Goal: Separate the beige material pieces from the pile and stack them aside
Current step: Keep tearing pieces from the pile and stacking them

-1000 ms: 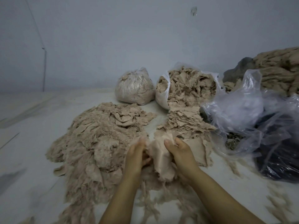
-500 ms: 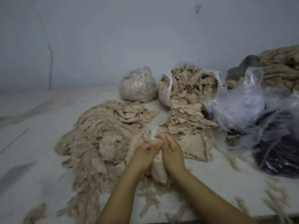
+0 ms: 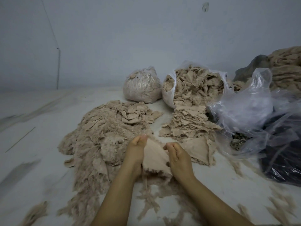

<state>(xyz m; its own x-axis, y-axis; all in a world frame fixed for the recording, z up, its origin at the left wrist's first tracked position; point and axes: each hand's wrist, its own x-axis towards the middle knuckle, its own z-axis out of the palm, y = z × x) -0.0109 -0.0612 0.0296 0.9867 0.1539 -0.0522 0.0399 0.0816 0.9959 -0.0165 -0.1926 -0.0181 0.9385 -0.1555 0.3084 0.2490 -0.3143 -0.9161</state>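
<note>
Fabric, one beige piece [image 3: 154, 156], was stretched between the two hands just above the pale worktop [image 3: 40, 144], its frayed lower edge hanging towards loose fibres on the surface. The left hand [image 3: 136, 152] pinched its upper left corner between thumb and curled fingers [image 3: 143, 138]; the right hand [image 3: 176, 154] gripped the right edge, its fingers [image 3: 169, 145] curled over the cloth. So both sets of fingers were closed on the same piece, which lay spread between them and showed as a flat panel.

Half a second earlier the hands had been pressed together with the piece bunched between them; now they stood apart and the cloth was opened out.

To the left lay one large loose pile [image 3: 104, 141] of beige scraps, touching the left wrist. Just beyond the right hand sat one flatter stack [image 3: 189, 124] of pieces, with its near sheets beside the right fingers. Behind these stood two filled bags: a closed bag [image 3: 141, 88] and an open bag [image 3: 193, 85] spilling scraps onto the stack. At the right edge lay crumpled clear plastic [image 3: 254, 105] over something dark, and one more beige heap [image 3: 288, 67] by the wall.
</note>
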